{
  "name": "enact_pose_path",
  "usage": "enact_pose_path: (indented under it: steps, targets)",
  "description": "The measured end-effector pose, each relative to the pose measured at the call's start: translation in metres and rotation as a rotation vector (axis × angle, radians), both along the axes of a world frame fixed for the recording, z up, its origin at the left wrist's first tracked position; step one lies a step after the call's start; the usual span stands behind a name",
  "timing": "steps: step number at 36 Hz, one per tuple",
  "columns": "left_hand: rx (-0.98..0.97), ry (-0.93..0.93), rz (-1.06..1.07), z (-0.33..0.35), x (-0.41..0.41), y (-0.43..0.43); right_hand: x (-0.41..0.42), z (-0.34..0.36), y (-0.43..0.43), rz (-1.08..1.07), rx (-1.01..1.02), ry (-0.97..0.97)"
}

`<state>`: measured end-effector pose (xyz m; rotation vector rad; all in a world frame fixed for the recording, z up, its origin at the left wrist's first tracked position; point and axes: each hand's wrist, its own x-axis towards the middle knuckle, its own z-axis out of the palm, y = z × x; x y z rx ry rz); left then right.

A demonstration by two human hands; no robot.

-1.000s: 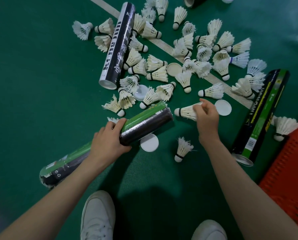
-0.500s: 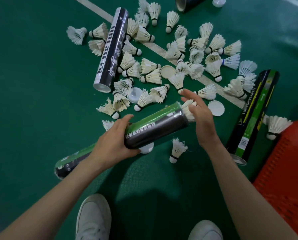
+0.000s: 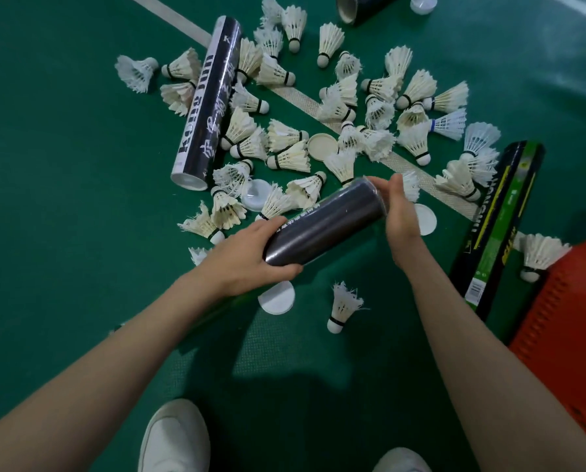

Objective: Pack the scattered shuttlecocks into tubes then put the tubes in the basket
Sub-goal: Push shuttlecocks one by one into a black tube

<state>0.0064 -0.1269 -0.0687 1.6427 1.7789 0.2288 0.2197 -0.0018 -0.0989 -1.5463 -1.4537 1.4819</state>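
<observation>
Dozens of shuttlecocks [image 3: 290, 155] lie loose on the green floor. The left hand [image 3: 247, 260] grips the dark tube [image 3: 329, 223] mid-body, so hold it steady. The right hand [image 3: 400, 216], fingers straight, presses at its mouth. Push squarely and gently; feathers crush easily.

The shuttlecock picked off the floor a second ago has gone into the tube [image 3: 325, 226], out of sight. The right hand [image 3: 399, 216] now covers its mouth, and the left hand [image 3: 250, 257] has lifted and rolled it dark side up.

Single head-worn wide-angle view, looking steeply down, close above green floor [image 3: 53, 233]
</observation>
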Motion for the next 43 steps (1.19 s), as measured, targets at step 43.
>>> enact_pose_path:
  steps: [43]
  targets:
    - [0.158,0.116,0.168,0.016,0.009,-0.061,-0.005,0.047,-0.054,0.144,0.115,0.105]
